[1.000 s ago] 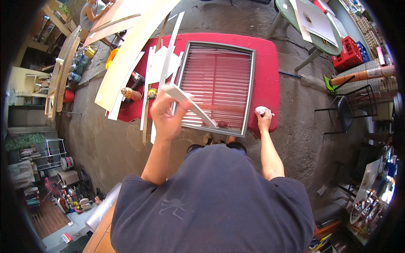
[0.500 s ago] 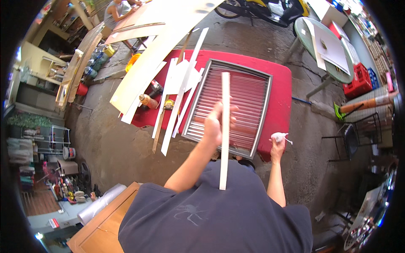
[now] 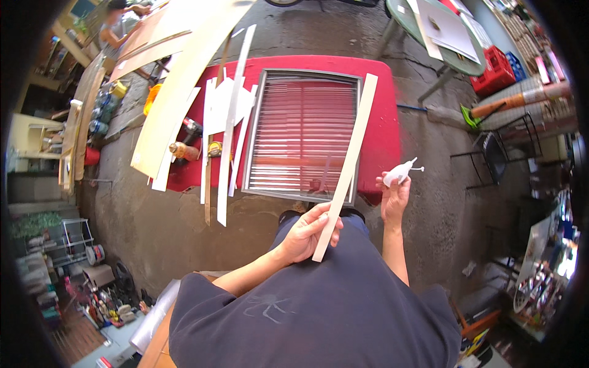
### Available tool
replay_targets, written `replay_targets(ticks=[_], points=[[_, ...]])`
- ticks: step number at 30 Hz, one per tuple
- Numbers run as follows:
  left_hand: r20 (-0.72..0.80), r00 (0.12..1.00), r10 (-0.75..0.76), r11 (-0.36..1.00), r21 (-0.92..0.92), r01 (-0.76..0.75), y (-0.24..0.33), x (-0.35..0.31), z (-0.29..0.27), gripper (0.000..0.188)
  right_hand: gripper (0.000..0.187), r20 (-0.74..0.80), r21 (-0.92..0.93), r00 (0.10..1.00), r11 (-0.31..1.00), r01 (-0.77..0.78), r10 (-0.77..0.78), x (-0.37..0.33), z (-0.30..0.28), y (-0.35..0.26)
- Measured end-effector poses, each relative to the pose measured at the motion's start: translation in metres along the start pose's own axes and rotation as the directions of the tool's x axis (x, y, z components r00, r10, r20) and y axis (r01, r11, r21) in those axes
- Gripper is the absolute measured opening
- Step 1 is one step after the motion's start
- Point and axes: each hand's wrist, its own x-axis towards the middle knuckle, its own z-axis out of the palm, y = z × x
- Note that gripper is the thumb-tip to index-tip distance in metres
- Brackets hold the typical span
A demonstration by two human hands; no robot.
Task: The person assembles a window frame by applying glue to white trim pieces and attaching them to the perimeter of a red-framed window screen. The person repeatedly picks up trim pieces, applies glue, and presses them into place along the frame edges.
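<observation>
Head view: the strip, pale, flat and straight, is in the left hand. It slants from its lower end, in front of the shirt, up and to the right. Its upper part overlaps the right edge of the panel in the view; contact between them cannot be determined.

Left fingers: closed on the strip near its lower end. Right hand: fingers curled around the white bottle, nozzle directed up and to the right. The bottle is held near the lower right corner of the red surface.

The panel, grey-framed with horizontal slats, lies flat on the red surface. To its left lie long white strips, some projecting past the near edge. A tape measure is among them. Further left are an orange bottle, lying on its side, and a red-and-black tool, partly hidden. A long pale board extends along the left side.

Upper right: a round green surface carries white sheets. A red crate stands beside it; a black chair stands below. Upper left: another person is at a board.
</observation>
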Motion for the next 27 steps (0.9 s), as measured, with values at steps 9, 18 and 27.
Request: replay_targets(ticks=[9, 18, 27], points=[[0.000, 0.998, 0.063, 0.996, 0.063, -0.063, 0.014, 0.093, 0.029, 0.047, 0.034, -0.104, 0.278, 0.987, 0.949, 0.149, -0.125, -0.032, 0.049, -0.065], [0.004, 0.998, -0.060, 0.998, -0.006, 0.060, -0.019, 0.166, 0.073, 0.040, 0.033, -0.200, 0.284, 0.955, 0.920, 0.269, -0.217, -0.060, 0.045, -0.101], [-0.012, 0.982, -0.189, 0.982, -0.011, 0.189, -0.047, 0.180, 0.093, 0.038, 0.030, -0.194, 0.096, 0.923, 0.930, 0.355, -0.332, -0.076, 0.039, -0.129]])
